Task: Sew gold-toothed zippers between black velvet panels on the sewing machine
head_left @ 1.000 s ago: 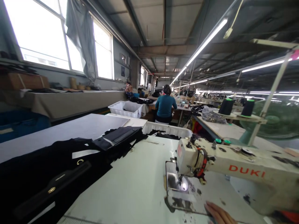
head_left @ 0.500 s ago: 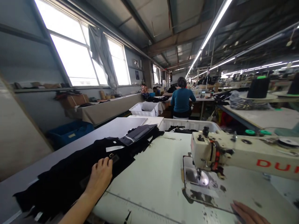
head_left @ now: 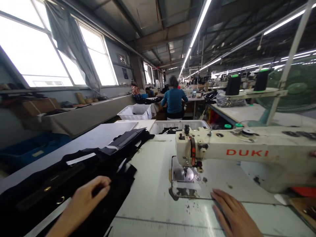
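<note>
Pale tabletop (head_left: 145, 177) | black cloth (head_left: 90, 169) beneath left hand (head_left: 89, 194) (right hand (head_left: 232, 209) well apart)

Well beyond the left fingers (head_left: 105, 190): white bin (head_left: 135, 115); farther left, blue tub (head_left: 24, 158), grey curtain (head_left: 71, 42) hanging at bright window (head_left: 34, 54). Past the right fingers (head_left: 222, 197), in the distance: seated co-worker (head_left: 174, 100), teal top, back turned; to their right, black thread cones (head_left: 233, 86), green fan (head_left: 297, 89).

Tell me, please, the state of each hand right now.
Left hand: partly curled over the black fabric pieces; whether it grips one cannot be told.
Right hand: open, laid on the sewing table, holding nothing.
</note>
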Demonstrator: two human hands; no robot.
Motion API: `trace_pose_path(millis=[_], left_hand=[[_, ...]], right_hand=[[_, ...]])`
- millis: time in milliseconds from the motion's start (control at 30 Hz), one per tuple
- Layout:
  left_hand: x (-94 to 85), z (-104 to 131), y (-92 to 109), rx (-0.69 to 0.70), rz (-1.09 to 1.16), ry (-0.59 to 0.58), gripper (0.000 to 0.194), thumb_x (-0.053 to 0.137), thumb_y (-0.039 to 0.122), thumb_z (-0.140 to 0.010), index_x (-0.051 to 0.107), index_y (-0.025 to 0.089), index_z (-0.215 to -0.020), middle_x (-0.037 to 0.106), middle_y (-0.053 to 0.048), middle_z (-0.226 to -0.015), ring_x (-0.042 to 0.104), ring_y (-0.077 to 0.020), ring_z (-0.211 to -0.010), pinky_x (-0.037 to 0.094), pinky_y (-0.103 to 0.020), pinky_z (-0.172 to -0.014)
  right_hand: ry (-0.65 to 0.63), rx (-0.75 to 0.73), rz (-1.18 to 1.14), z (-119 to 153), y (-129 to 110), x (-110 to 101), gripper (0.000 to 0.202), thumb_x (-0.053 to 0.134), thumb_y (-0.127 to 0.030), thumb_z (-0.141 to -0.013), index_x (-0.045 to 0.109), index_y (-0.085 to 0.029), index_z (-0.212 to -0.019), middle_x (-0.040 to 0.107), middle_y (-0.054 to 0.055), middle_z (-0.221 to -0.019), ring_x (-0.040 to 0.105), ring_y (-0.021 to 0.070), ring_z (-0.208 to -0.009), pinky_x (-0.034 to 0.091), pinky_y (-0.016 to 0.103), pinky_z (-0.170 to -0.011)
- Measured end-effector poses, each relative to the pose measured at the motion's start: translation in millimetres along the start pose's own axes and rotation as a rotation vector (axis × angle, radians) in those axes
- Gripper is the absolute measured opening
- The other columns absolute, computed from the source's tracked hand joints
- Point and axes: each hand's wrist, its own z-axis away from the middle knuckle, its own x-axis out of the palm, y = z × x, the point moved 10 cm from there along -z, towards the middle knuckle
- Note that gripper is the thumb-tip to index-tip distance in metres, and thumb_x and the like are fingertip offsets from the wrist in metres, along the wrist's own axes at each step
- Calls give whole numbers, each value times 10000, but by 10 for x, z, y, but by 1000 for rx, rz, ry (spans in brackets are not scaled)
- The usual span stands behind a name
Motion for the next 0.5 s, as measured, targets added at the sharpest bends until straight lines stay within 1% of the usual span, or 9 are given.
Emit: trace_pose_path(millis=[67,100,133,200,267,333,433,467,500], left_hand=[[462,114,530,140,45,-77,402,440,526,-970,677,306,-1208,596,-8,-1402,586,-259,-1251,442,-377,-1058],[680,188,801,252,-15,-116,444,473,539,-972,592,342,-1351,463,-32,-1524,461,-317,-1369,323,-534,-1131],[813,238,973,297,-70,-94,494,486,542,-976,504,368,-1437,371,-60,-1576,379,-358,-1415,241,-644,-1127],[979,293,1173,357,-143,-61,636,555,546,-949,347,385,-1528,264,-108,-1611,283,-415,-1444,174,-763,-1073],[988,288,1213,369,-149,-15,787,661,545,-877,303,354,-1550,254,-138,-1613,285,-437,-1439,197,-776,-1062],[894,279,1226,387,-111,59,808,741,525,-806,404,309,-1508,342,-143,-1582,350,-442,-1410,220,-755,-1083],[742,312,1331,419,-13,157,367,664,343,-879,657,225,-1226,643,-128,-1281,595,-363,-1195,432,-599,-1048],[721,325,1386,419,11,163,233,592,258,-910,692,210,-1114,691,-113,-1145,647,-323,-1093,504,-525,-990],[713,335,1443,414,27,158,217,516,181,-925,702,203,-1035,706,-101,-1040,671,-290,-1008,549,-461,-927]], right_hand=[[-51,63,-23,18,24,22,385,422,-441,-1020,658,-193,-1197,705,93,-1181,694,259,-1043,589,392,-857],[-67,79,-33,20,28,25,377,422,-434,-1021,650,-198,-1207,701,93,-1188,688,261,-1052,585,402,-868],[-77,90,-41,17,30,21,369,423,-427,-1022,644,-202,-1213,698,93,-1192,685,262,-1057,583,410,-874],[-62,96,-52,-7,11,-20,347,417,-404,-1026,645,-204,-1194,701,99,-1173,688,263,-1043,587,416,-864],[-12,73,-69,-39,-80,-80,314,409,-355,-1029,654,-197,-1147,711,107,-1137,702,254,-1006,598,398,-832],[34,-10,-114,-59,-298,-99,266,434,-300,-1018,659,-194,-1112,724,105,-1105,714,235,-978,604,355,-810],[37,-193,-208,-54,-780,10,183,516,-243,-979,665,-217,-1083,741,67,-1099,722,214,-982,597,315,-850],[36,-235,-240,-53,-927,60,168,527,-232,-974,668,-228,-1064,745,51,-1097,725,210,-982,594,315,-865],[40,-255,-273,-62,-1047,108,163,524,-226,-976,671,-237,-1045,747,38,-1094,727,207,-978,593,318,-873]])
